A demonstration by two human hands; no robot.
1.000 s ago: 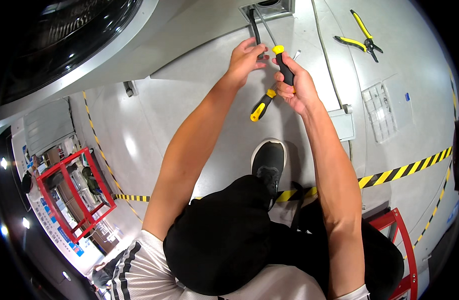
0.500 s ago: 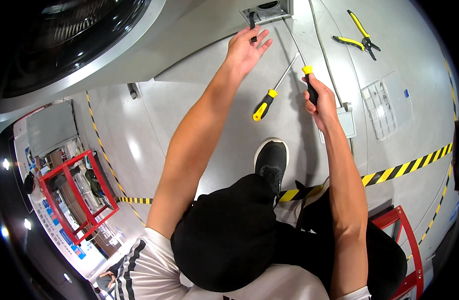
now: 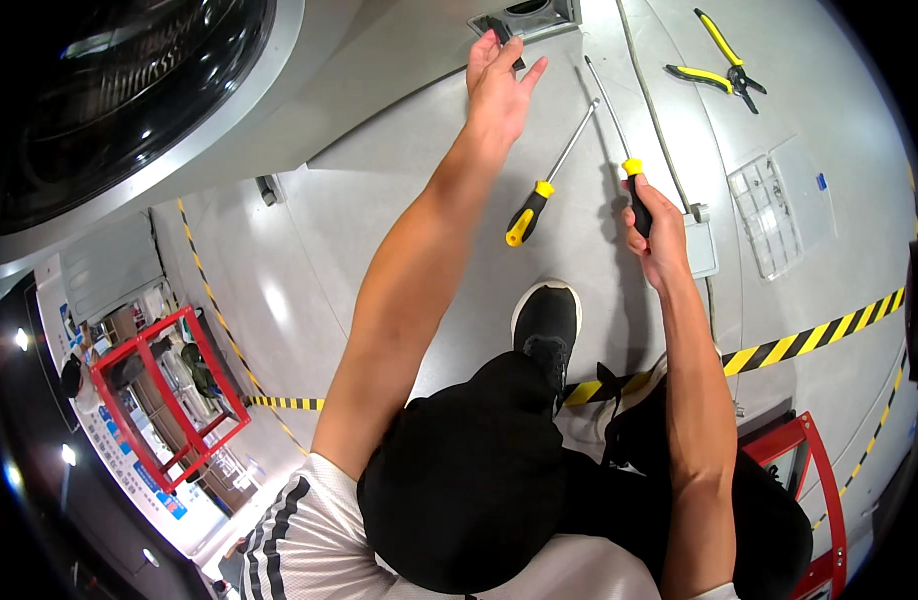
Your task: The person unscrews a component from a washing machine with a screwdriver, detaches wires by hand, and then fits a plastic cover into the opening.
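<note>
From where I sit, the right hand (image 3: 661, 235) is closed around the handle of a screwdriver (image 3: 632, 167), black with a yellow collar. Its shaft points up and away from the fist, and the tip shows near the lower corner of a recess (image 3: 567, 20) in the grey panel (image 3: 399, 70), not inside it.

The left hand (image 3: 499, 95) is farther up, at the edge of that same recess. Its fingers overlap a black strip (image 3: 503, 32), whose far end reaches over the recess, while the thumb stands out to the right. I cannot tell whether the fingers pinch the strip or only touch it.

A second screwdriver (image 3: 544, 188), yellow and black, lies on the floor (image 3: 309, 230) between the two forearms, nearer to me than the left hand and touched by neither hand. Its tip points up toward the shaft of the held one.

To the right of the right hand I see a grey cable (image 3: 646, 100) running along the floor, with a clear compartment box (image 3: 762, 215) beyond it. Spread yellow-handled pliers (image 3: 736, 76) lie higher up, well apart from both hands.
</note>
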